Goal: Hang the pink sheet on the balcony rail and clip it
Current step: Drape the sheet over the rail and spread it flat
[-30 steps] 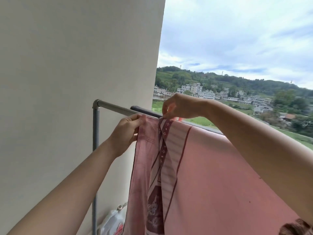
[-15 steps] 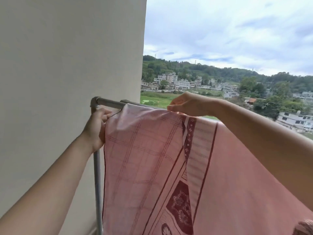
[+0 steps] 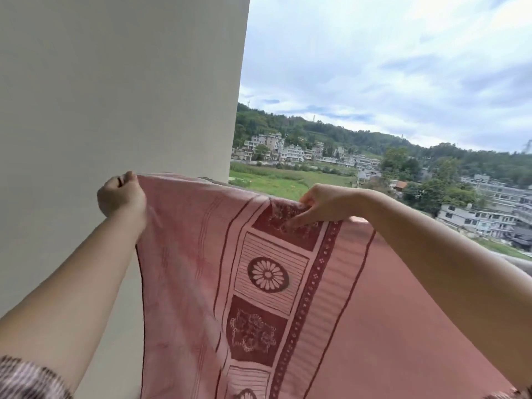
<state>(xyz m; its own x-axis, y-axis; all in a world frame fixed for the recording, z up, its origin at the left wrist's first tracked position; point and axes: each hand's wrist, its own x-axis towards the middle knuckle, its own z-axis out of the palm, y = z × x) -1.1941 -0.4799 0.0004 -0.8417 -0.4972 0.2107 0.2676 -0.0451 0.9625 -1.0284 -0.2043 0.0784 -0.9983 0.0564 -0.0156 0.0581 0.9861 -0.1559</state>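
The pink sheet (image 3: 388, 312), with a dark red patterned border, hangs spread across the lower middle and right of the view. My left hand (image 3: 122, 195) grips its top left corner, fingers closed on the cloth. My right hand (image 3: 322, 204) pinches the top edge at the dark red border. The sheet covers the balcony rail almost entirely; only a short dark piece of rail (image 3: 211, 180) shows above the cloth near the wall. No clip is in view.
A plain white wall (image 3: 115, 82) fills the left half, close to my left hand. Beyond the rail lie open air, green fields, houses and wooded hills under a cloudy sky.
My left hand has pulled the sheet's corner further left, past the rail's bend, so the cloth is spread wider and hides the rail and post. My right hand has slid right along the top edge.
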